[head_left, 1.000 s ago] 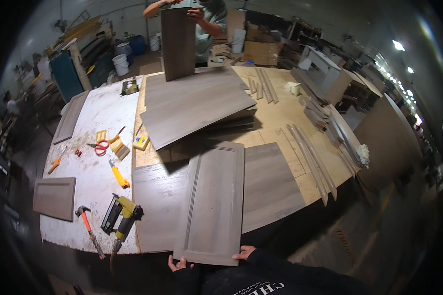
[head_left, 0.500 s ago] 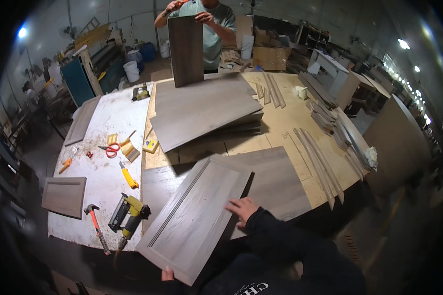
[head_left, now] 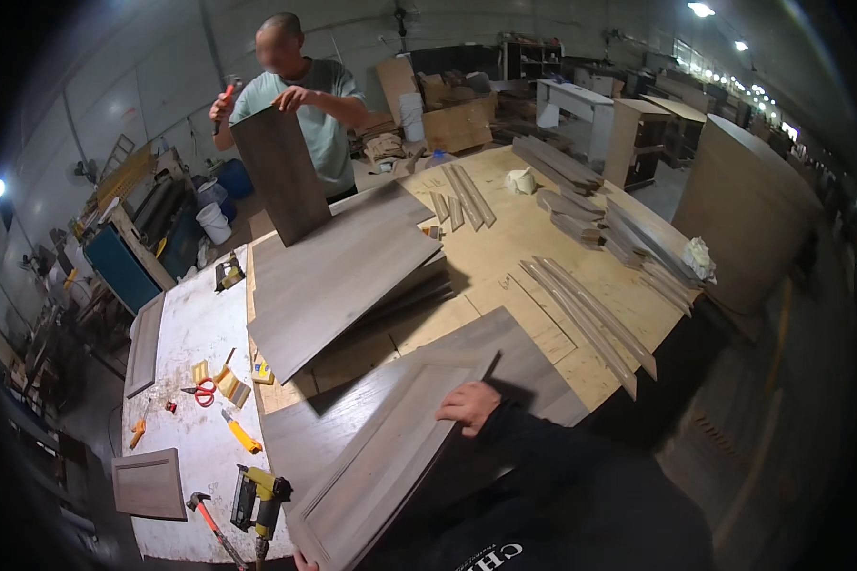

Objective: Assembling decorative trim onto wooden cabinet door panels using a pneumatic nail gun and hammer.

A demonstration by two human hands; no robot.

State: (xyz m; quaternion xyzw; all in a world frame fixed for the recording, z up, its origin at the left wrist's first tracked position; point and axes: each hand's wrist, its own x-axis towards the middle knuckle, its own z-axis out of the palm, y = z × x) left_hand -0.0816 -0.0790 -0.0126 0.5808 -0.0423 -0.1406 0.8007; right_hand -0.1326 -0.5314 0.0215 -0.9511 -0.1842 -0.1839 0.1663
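Observation:
A grey-brown wooden cabinet door (head_left: 381,438) with a raised frame lies slantwise before me, tilted up off a flat grey board (head_left: 533,381) beneath it. My right hand (head_left: 468,407) is closed over its right long edge, fingers on the face. At the door's near end, my left hand (head_left: 305,561) grips the edge; only a bit of it shows at the lower rim. To the left of the door lie a yellow-green nail gun (head_left: 260,500) and a hammer (head_left: 217,529) with a red handle.
Across the table a person (head_left: 305,105) holds a hammer and an upright dark panel (head_left: 284,176). Stacked boards (head_left: 343,276) fill the middle. Wooden strips (head_left: 581,319) lie at right. Red scissors (head_left: 203,391), a yellow knife (head_left: 242,433) and a small door (head_left: 149,483) sit at left.
The view has turned to the right. My right hand has gone from resting with spread fingers at the door's edge to closing over it, and the door has tilted further.

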